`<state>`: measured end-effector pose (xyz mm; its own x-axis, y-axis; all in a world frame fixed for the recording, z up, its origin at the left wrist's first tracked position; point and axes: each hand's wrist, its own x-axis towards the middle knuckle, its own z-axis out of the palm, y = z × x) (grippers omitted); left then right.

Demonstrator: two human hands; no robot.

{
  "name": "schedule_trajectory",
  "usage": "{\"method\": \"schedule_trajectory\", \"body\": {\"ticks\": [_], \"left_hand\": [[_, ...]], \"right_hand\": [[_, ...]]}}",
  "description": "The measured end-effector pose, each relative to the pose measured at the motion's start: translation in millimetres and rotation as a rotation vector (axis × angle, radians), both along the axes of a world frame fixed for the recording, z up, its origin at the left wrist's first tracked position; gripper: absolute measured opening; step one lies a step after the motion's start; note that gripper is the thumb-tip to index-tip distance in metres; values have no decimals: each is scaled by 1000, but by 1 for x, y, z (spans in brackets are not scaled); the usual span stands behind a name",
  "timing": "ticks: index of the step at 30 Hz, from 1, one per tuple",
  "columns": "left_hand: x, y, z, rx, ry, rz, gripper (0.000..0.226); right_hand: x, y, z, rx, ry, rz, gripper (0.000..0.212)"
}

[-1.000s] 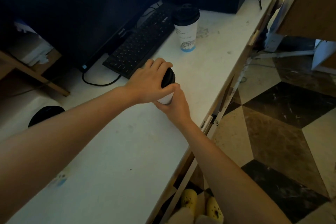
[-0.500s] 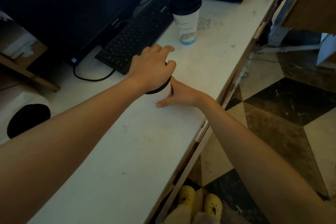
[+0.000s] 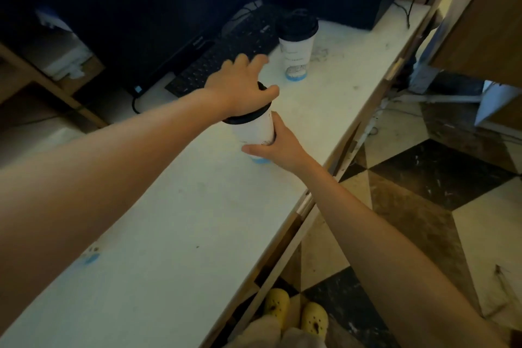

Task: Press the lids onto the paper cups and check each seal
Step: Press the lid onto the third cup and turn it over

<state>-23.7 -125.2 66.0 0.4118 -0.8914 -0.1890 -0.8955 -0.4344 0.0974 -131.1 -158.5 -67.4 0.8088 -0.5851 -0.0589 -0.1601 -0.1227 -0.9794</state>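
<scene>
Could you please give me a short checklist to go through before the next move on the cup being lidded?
1. Right hand steadies the near cup low on its side: ok.
2. Left hand rests on top of the lid, palm down with fingers spread: ok.
3. Lid rim seated all the way round: cannot tell, as the left hand hides most of it.
4. Near cup standing flat on the counter: cannot tell, as it looks slightly tilted and its base is partly hidden.
5. Far cup upright with its lid on, apart from the near cup: ok.
6. Keyboard clear of the near cup: ok.
</scene>
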Motion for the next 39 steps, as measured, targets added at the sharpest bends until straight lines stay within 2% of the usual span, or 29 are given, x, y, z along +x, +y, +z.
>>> {"method": "schedule_trajectory", "body": {"ticks": [3,5,7,10,13,15,17,18,20,22,26,30,32,35,39], "left_hand": [[-1,0,35,20,237,258,74],[-8,4,52,11,345,318,81],[-11,7,68,-51,372,305,83],[-11,12,99,-153,493,276,61],[-7,19,127,-231,569,234,52],[-3,26,143,-300,611,197,49],[1,35,156,-403,658,146,47],[3,39,161,-457,655,108,47],[6,48,165,-517,566,-4,46],[8,56,161,-543,491,-116,45],[12,70,142,-619,439,-294,57],[16,76,121,-697,471,-370,65],[19,77,113,-658,555,-372,73],[22,79,105,-589,848,-283,83],[20,77,91,-511,1251,76,69]], "right_hand": [[-10,-2,35,-70,-96,-109,66],[-11,-4,57,-120,-122,-120,69],[-13,-5,78,-166,-136,-124,73],[-13,-7,109,-242,-120,-137,75],[-14,-10,140,-310,-72,-133,76],[-19,-12,162,-310,-32,-84,68],[-25,-12,180,-219,-10,-87,51],[-28,-12,187,-90,-15,-115,45],[-30,-13,197,277,-64,-117,55],[-31,-13,201,507,-90,-99,61],[-33,-10,201,624,-44,-30,53],[-32,-8,201,678,-66,-123,43],[-30,-7,197,642,-124,-196,39],[-30,-6,188,551,-176,-281,38],[-33,-6,183,399,-173,-374,50]]}}
